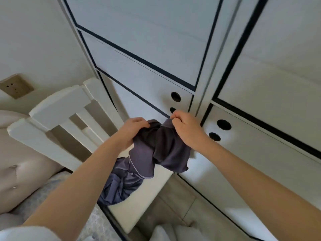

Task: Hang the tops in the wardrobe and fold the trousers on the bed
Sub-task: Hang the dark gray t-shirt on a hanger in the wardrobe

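A dark grey-blue garment (147, 153) with thin pale piping hangs bunched between both hands in front of the white wardrobe (156, 54). My left hand (133, 129) grips its upper left part. My right hand (185, 127) pinches the upper right edge, fingers curled. The garment's lower part (119, 186) droops onto a white ledge. Whether it is a top or trousers cannot be told. The wardrobe doors are closed, with round black finger holes (175, 96).
A white bed frame post (57, 108) stands at left with a beige tufted headboard (20, 180) and patterned bedding (90, 221). A wall socket (14, 86) sits at far left. White cloth (165, 232) lies at the bottom edge.
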`<action>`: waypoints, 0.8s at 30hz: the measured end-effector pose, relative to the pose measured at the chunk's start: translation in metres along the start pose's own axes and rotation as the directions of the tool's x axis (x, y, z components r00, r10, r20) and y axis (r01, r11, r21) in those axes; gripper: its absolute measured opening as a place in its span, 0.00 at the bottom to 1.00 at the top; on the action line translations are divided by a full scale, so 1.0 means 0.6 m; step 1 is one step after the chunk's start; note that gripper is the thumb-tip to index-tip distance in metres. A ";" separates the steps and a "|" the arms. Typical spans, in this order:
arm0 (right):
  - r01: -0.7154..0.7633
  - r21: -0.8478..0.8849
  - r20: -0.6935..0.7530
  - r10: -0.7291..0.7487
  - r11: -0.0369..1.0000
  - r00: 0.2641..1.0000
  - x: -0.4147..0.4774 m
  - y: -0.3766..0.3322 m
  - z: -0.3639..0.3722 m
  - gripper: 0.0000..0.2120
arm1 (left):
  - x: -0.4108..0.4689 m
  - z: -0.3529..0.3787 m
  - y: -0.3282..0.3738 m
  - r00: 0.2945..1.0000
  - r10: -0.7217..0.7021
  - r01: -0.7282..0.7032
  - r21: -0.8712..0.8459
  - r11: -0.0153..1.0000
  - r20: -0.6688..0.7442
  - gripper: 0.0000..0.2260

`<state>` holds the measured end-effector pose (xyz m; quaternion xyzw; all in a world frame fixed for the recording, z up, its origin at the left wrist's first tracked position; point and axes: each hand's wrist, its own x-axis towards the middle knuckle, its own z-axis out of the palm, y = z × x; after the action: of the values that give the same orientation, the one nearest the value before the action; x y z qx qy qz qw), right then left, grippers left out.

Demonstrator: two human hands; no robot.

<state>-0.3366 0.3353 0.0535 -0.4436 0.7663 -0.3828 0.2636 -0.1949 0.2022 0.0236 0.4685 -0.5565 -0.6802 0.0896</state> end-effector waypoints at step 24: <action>-0.328 -0.174 0.043 0.339 0.929 0.940 -0.622 0.307 -0.379 0.14 | -0.296 0.602 -0.090 0.754 0.056 -0.510 0.529 0.678 0.654 0.10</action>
<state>-0.4196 0.8021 0.0555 -0.3407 0.8494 -0.2519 0.3148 -0.3427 0.5791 0.0529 0.1346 -0.8333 -0.5132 -0.1551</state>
